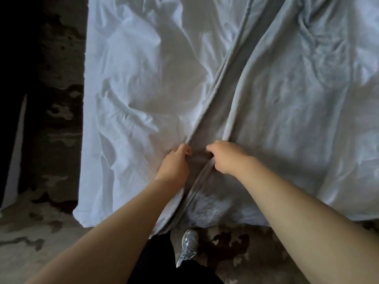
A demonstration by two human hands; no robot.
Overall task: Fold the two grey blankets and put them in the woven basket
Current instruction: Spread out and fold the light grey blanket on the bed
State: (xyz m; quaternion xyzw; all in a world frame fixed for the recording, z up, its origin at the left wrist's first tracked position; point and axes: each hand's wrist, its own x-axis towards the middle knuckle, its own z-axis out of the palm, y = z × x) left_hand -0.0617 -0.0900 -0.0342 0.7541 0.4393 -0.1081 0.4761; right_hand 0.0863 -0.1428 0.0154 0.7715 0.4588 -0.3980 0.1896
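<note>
Gripping the grey blanket (pixel 287 119) at its near edge, both hands work side by side at the centre of view; my left hand (pixel 176 160) has its fingers curled onto the lower hem, which runs away toward 1 o'clock; my right hand (pixel 227 158), just beside it at 3 o'clock, is closed round the upper fold edge. The blanket lies spread from the centre out to 3 o'clock, over a creased white sheet (pixel 133 89) that shows bare from 9 to 12 o'clock; whether the two grey layers are one blanket doubled or two blankets, I cannot tell. The woven basket is not in view. At 6 o'clock: my shoe (pixel 188 249) on a patterned rug (pixel 30 232).

Step in hand, as I judge it: matching edges for a lengthwise fold. To do it well: pinch the hem itself, not the sheet beneath; bring the two edges flush before drawing them; pull evenly along the line toward 1 o'clock, so that the ridges at 2 o'clock flatten rather than get trapped; press the crease only once the corners meet.
</note>
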